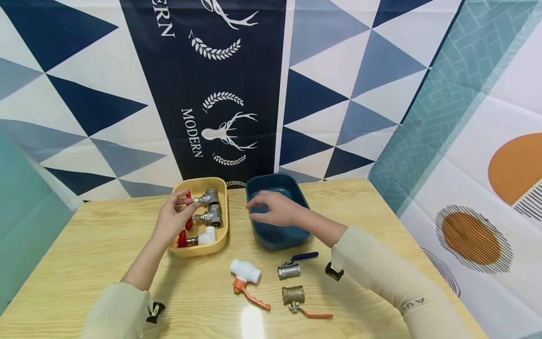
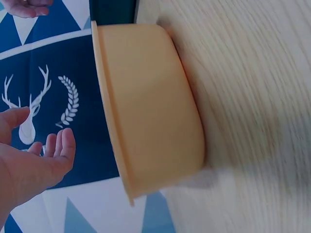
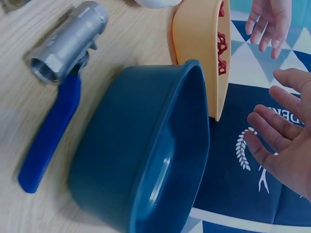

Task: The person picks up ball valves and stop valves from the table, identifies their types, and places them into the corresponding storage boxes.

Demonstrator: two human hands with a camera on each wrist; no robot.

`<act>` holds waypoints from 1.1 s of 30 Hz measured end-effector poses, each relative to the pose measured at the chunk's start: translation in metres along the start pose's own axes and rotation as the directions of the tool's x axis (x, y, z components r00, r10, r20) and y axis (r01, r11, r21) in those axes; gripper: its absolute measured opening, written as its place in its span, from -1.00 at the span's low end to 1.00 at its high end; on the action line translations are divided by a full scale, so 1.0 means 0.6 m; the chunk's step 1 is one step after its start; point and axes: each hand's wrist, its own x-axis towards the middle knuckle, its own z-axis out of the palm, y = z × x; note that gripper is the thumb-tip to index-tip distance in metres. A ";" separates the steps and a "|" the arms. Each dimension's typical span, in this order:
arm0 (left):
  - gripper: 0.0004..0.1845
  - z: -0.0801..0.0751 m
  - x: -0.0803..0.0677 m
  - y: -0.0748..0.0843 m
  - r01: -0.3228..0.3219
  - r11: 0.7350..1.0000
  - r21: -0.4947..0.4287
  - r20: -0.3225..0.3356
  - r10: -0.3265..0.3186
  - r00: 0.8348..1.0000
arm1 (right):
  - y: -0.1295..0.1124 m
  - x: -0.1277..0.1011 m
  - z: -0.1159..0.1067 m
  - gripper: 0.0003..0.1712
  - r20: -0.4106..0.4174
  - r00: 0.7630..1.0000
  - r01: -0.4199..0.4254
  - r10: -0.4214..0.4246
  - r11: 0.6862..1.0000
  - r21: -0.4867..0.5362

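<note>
Left hand (image 1: 172,217) open at red-handled valves (image 1: 207,214), yellow tray (image 1: 221,235), right hand (image 1: 271,208) open.

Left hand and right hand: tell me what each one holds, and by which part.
Neither holds anything. The left hand hovers open at the yellow tray, the right hand over the blue tub.

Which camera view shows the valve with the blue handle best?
The right wrist view: the blue-handled valve fills the frame's left side, beside the blue tub. The head view shows it small on the table. The left wrist view does not show it.
</note>
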 end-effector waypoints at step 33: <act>-0.41 0.134 0.009 0.036 -0.020 0.999 -0.037 0.179 0.026 0.983 | 0.026 -0.121 0.009 -0.66 0.022 0.999 -0.026 0.023 0.988 0.151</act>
